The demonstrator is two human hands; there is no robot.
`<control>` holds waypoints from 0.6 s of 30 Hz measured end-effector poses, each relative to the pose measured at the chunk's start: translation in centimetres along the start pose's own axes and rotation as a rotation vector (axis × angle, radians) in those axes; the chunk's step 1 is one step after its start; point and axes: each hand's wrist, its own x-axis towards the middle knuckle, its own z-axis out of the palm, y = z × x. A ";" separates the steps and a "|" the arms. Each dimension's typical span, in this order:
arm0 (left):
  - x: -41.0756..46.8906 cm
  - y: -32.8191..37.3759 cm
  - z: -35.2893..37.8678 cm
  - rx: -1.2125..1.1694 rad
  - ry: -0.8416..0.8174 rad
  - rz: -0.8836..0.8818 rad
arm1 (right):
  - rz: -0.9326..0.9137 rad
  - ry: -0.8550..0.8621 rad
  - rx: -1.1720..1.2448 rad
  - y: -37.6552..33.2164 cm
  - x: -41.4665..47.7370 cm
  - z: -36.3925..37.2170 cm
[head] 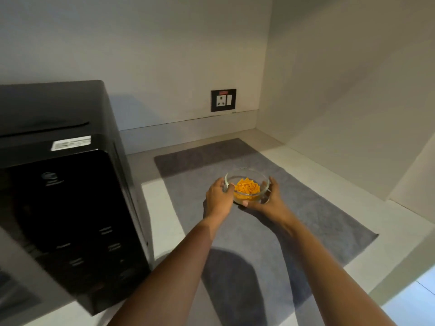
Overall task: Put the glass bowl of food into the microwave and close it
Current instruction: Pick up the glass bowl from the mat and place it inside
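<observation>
A clear glass bowl [247,182] holding orange food pieces sits on a grey cloth mat [306,220] in the middle of the counter. My left hand [219,196] grips the bowl's left rim, thumb over the edge. My right hand [266,201] cups its right side and lower front. The black microwave [70,184] stands at the left, its control panel facing me. A grey panel, probably its open door [21,278], swings out at the bottom left. The cavity is out of view.
A pale counter [160,208] runs under the mat. A wall with a black socket plate [223,100] stands behind, and a side wall [353,114] closes the right. The counter's front edge [400,285] lies at the lower right.
</observation>
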 end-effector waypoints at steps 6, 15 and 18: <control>2.1 -0.2 2.0 -0.061 -0.078 -0.111 | 0.032 -0.042 -0.064 -0.2 0.9 0.0; 1.5 0.0 1.9 -0.184 -0.083 -0.149 | 0.029 -0.060 -0.012 -1.3 -0.4 0.3; 0.5 0.0 1.4 -0.199 -0.076 -0.147 | 0.026 -0.061 0.006 -1.9 -1.9 0.7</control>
